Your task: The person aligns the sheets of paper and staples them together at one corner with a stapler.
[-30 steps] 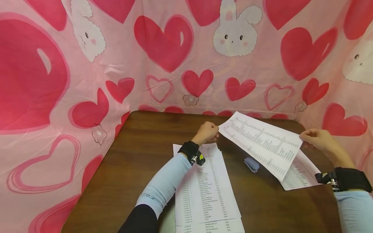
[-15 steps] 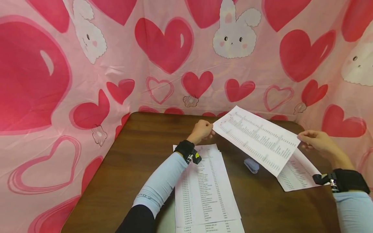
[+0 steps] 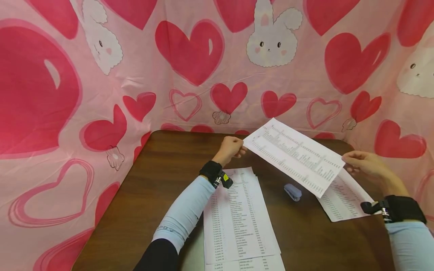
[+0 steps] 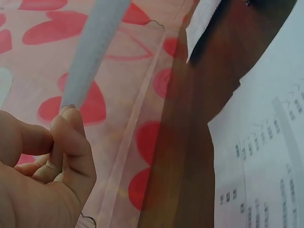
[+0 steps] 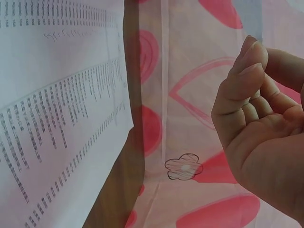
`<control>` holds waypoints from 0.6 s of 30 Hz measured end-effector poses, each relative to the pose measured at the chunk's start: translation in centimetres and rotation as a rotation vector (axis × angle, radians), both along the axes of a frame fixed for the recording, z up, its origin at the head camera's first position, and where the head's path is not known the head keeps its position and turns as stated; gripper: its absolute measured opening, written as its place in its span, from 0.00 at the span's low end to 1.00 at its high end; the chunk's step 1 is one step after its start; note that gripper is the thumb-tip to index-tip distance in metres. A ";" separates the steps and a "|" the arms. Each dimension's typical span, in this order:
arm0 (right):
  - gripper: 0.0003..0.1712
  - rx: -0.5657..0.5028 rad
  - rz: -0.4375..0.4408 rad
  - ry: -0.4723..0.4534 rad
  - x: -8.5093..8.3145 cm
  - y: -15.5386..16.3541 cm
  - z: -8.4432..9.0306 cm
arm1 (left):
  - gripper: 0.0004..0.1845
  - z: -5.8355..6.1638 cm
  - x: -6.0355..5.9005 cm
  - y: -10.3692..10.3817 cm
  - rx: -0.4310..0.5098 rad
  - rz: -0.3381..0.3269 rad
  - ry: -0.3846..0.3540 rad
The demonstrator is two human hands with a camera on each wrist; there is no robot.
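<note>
A printed sheet of paper [image 3: 293, 156] hangs tilted above the table between both hands. My left hand [image 3: 229, 149] pinches its left corner between thumb and fingers; the left wrist view shows the sheet [image 4: 92, 52] nearly edge-on at the fingertips. At the opposite end, my right hand [image 3: 364, 163] pinches the right corner, and that grip also shows in the right wrist view. Beneath the right part of the raised sheet lies another printed sheet [image 3: 346, 197], partly covered by it. A pile of printed sheets [image 3: 242, 222] lies below my left hand, partly behind the left forearm.
A small purple stapler [image 3: 293, 192] sits on the brown wooden table [image 3: 162, 169], between the pile and the right-hand sheet. A pink cloth [image 3: 190, 105] with hearts and rabbits hangs behind and beside the table. A pale flat surface [image 3: 193, 252] shows left of the pile.
Both hands have shifted left with the held sheet, and its far edge has risen slightly. More of the lower right sheet and the stapler now shows. The pile has stayed put.
</note>
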State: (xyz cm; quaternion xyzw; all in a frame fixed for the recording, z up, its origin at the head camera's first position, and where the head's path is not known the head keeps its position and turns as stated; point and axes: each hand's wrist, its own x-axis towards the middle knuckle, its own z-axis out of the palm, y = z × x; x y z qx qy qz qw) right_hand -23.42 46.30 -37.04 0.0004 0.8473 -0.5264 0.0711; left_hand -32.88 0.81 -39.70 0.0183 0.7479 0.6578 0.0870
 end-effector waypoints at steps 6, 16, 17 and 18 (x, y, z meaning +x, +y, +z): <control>0.12 -0.037 0.063 -0.010 -0.5 -0.4 -0.6 | 0.13 0.3 0.0 -0.9 0.009 -0.023 -0.021; 0.13 -0.119 0.103 -0.052 -0.9 -1.5 -1.3 | 0.13 0.2 -0.2 -2.5 0.012 -0.031 -0.038; 0.13 -0.126 0.110 -0.053 -1.0 -1.6 -1.4 | 0.13 0.2 -0.2 -2.6 0.014 -0.030 -0.041; 0.14 -0.131 0.120 -0.053 -1.0 -1.7 -1.4 | 0.13 0.3 -0.2 -2.8 0.017 -0.030 -0.044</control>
